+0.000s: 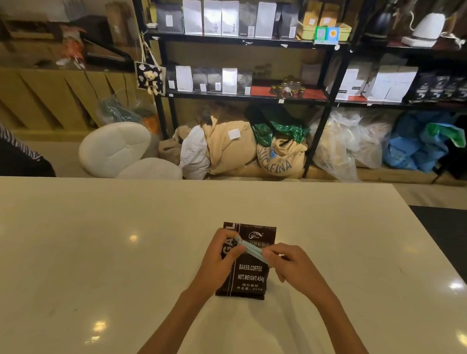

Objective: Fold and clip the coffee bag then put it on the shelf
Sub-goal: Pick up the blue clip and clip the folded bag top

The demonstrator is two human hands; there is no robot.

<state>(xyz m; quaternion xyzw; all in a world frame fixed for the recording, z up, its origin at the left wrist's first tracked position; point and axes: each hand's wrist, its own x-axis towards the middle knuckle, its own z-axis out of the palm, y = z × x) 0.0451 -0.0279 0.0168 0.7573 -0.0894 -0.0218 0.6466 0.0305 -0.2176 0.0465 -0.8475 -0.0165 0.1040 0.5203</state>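
A dark brown coffee bag with white lettering lies flat on the pale table, its top edge pointing away from me. Over the bag's upper half I hold a long light-blue clip, tilted down to the right. My left hand pinches its left end and my right hand grips its right end. Whether the clip is closed onto the bag is not visible. The black shelf stands beyond the table.
The shelf holds rows of white, grey and black coffee bags, small jars and kettles. Sacks and plastic bags lie on the floor under it. White stools stand at left. A person's sleeve shows at far left.
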